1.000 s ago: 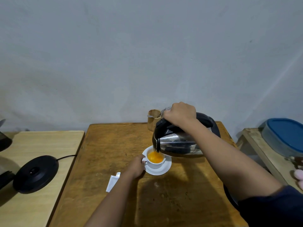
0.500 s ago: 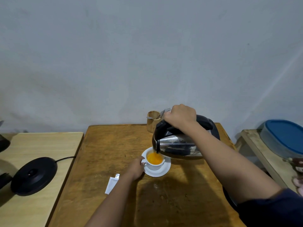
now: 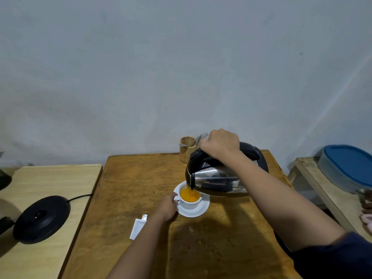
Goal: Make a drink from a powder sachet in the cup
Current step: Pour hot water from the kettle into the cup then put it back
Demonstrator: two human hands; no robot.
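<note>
Pouring is under way into the cup (image 3: 190, 202), which stands on a white saucer (image 3: 193, 211) near the middle of the wooden table (image 3: 128, 182); orange liquid already fills much of it, so the fill is judged close to done. The cup's handle, on its left, is pinched by the left hand (image 3: 168, 206), whose grip is closed on it to steady the cup. The kettle (image 3: 217, 178) is tipped to the left with its spout just above the cup's far rim, and its black handle is clenched by the right hand (image 3: 220, 144). For a clean finish the tilt should be eased back gradually before the liquid nears the rim, and the spout kept directly over the cup so nothing runs onto the saucer. The steadying fingers sit close to the hot stream and are best kept low on the handle. An opened white sachet (image 3: 137, 228) lies left of the forearm, and a wooden holder (image 3: 186, 150) with cutlery stands at the far edge, from which a stirrer might be taken.
</note>
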